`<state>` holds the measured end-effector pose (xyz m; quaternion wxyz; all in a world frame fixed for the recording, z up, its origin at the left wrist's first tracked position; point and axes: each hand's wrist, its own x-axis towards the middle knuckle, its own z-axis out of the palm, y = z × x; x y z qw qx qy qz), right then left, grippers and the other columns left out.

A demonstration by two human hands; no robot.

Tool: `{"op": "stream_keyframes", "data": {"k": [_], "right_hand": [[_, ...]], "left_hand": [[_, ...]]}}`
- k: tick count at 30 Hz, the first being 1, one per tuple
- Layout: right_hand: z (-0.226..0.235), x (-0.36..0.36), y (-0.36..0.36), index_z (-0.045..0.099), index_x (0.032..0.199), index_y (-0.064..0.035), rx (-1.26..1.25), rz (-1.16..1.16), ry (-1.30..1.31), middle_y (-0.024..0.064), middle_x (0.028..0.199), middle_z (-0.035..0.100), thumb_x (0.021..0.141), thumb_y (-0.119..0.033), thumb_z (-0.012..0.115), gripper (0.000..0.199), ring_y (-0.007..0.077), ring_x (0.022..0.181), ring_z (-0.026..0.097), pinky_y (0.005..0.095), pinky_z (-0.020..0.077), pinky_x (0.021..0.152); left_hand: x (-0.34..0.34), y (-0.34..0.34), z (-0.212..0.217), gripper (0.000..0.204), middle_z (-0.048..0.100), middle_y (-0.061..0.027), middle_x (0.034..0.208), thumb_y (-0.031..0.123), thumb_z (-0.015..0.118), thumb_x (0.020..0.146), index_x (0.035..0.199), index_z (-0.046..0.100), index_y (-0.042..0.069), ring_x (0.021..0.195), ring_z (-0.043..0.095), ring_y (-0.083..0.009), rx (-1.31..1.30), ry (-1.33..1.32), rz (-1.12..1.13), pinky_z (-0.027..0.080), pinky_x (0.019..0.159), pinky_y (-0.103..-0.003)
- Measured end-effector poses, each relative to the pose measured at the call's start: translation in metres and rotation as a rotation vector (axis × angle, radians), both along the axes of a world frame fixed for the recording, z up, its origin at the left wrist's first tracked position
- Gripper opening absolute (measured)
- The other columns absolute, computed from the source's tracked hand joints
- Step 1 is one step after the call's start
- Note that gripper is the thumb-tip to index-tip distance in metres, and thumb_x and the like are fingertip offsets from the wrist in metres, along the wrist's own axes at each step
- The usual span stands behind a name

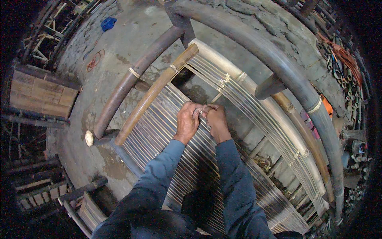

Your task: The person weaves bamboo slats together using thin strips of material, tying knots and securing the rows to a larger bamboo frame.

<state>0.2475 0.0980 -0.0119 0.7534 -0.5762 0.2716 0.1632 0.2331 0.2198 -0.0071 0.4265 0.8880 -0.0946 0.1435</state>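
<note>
A wooden loom (278, 59) fills the middle of the head view, with a sheet of pale warp threads (159, 135) stretched under my hands. My left hand (187, 121) and my right hand (217, 119) meet over the threads, fingers pinched together on a few strands. Both forearms are in blue sleeves rising from the lower edge. A light bamboo rod (155, 89) crosses the threads to the upper left of my hands. A second band of pale threads (254, 107) runs along the pale beam to the right.
A dark round beam (127, 81) lies left of the bamboo rod, over a grey concrete floor (99, 79). A blue cloth (108, 23) lies far up the floor. Orange cords and tubes (344, 63) hang at the right. Wooden frames (39, 93) stand at the left.
</note>
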Motion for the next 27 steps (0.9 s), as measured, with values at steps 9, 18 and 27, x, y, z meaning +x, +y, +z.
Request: {"op": "stream_keyframes", "data": {"k": [9,18,27], "right_hand": [[0.023,-0.049,0.007,0.072,0.091,-0.0022,-0.804,0.054,-0.49,0.0208,0.088,0.07,0.084,-0.01,0.067,0.012,0.0397,0.082,0.068,0.0451,0.0523,0.075],[0.0,-0.047,-0.011,0.073,0.093,0.0,-0.466,0.086,-0.443,0.0186,0.082,0.072,0.085,-0.009,0.068,0.013,0.0269,0.074,0.07,0.0401,0.0527,0.071],[0.021,-0.047,-0.018,0.07,0.091,0.0025,-0.847,0.306,-0.377,0.0225,0.076,0.067,0.086,-0.011,0.064,0.016,0.031,0.068,0.068,0.0435,0.0513,0.067]], "left_hand": [[-0.012,-0.003,0.001,0.01,0.07,-0.0099,0.075,0.004,0.066,0.085,0.09,0.071,-0.004,0.061,0.059,-0.0171,-0.477,0.562,0.222,0.046,0.053,-0.033],[-0.017,-0.004,0.01,0.009,0.07,-0.0063,0.078,0.003,0.067,0.089,0.091,0.071,-0.005,0.057,0.054,-0.0086,-0.879,0.762,0.14,0.041,0.048,-0.024],[-0.02,0.004,0.0,0.011,0.069,-0.0039,0.074,0.006,0.065,0.091,0.088,0.072,-0.002,0.062,0.057,-0.0091,-0.309,0.501,0.055,0.047,0.059,-0.028]]}}
